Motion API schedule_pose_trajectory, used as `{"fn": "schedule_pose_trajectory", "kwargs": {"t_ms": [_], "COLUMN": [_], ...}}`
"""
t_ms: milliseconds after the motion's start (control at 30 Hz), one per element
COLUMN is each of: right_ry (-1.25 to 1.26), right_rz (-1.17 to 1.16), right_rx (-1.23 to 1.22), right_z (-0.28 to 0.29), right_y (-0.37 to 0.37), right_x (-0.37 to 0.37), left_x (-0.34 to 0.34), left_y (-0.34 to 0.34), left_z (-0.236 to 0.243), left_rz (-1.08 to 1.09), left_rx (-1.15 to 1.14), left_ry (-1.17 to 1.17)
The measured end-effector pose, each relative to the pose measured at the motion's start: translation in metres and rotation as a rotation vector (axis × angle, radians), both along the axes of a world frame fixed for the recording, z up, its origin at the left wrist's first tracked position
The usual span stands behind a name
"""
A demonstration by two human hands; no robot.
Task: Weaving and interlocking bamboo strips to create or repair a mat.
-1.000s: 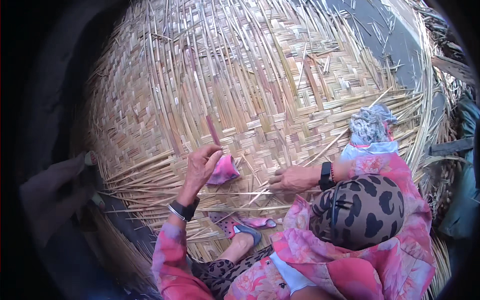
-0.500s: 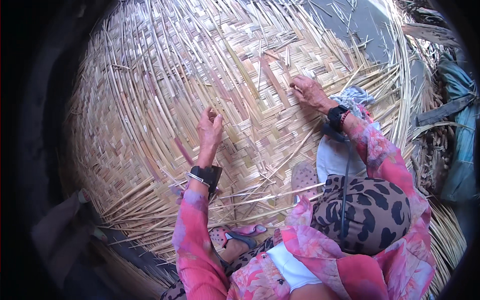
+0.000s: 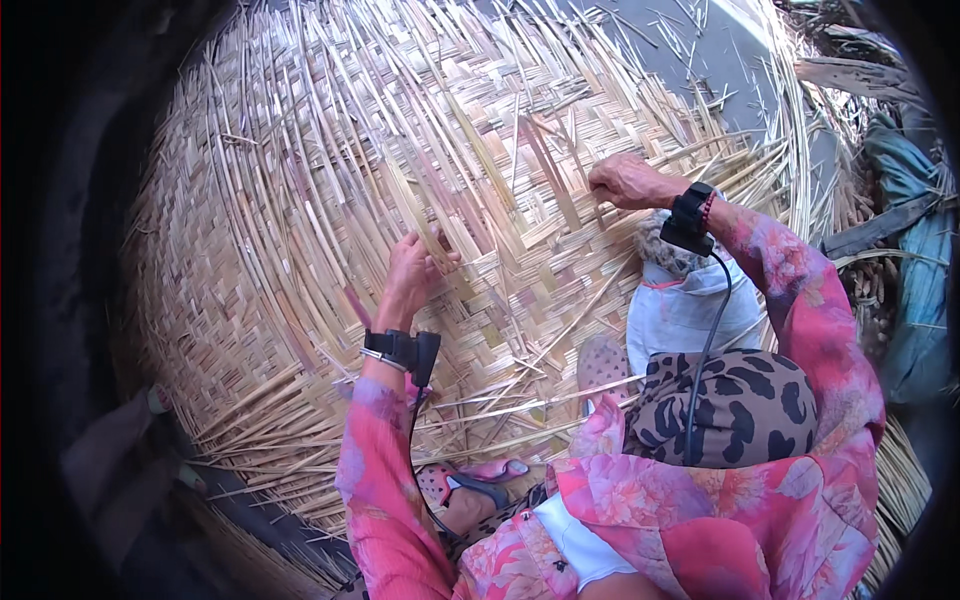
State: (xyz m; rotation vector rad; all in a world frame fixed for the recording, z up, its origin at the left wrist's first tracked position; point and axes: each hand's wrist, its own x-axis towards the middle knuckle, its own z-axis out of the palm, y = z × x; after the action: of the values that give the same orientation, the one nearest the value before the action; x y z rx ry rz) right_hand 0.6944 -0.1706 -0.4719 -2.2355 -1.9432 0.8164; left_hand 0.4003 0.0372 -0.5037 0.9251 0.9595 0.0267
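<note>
A large woven mat of split bamboo strips [image 3: 200, 290] spreads in front of me, with long loose strip ends along its edges. My left hand [image 3: 408, 277] is closed at the middle of the weave, its fingers round a pale bamboo strip [image 3: 403, 195] lifted a little off the mat. To the right, my right hand [image 3: 635, 183] is curled in a pinch on a thin brownish strip [image 3: 574, 160] that slants up from the weave. Its fingertips are partly hidden. Both wrists wear black straps with small devices.
My shoe [image 3: 605, 368] and a sandalled foot [image 3: 478, 492] rest on the mat. A white cloth bag [image 3: 690, 320] lies by my right knee. Blue-green sheeting [image 3: 918, 270] and rough wood [image 3: 865, 80] stand at the right. Bamboo scraps litter the grey floor [image 3: 640, 35] beyond.
My left hand has closed on a strip and raised it. My right hand has shifted slightly right and curled into a pinch, with its forearm swung outward.
</note>
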Motion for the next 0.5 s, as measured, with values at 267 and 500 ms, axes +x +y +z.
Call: {"fn": "schedule_pose_trajectory", "kwargs": {"t_ms": [267, 500], "right_ry": [-0.188, -0.488], "right_rz": [0.027, 0.267], "right_rx": [0.249, 0.802], "right_z": [0.001, 0.069], "right_y": [0.028, 0.154], "right_x": [0.032, 0.0], "left_x": [0.008, 0.001], "left_y": [0.002, -0.007], "left_z": [0.009, 0.016], "left_rz": [-0.404, -0.233], "left_rx": [0.292, 0.45], "left_ry": [-0.058, -0.187]}}
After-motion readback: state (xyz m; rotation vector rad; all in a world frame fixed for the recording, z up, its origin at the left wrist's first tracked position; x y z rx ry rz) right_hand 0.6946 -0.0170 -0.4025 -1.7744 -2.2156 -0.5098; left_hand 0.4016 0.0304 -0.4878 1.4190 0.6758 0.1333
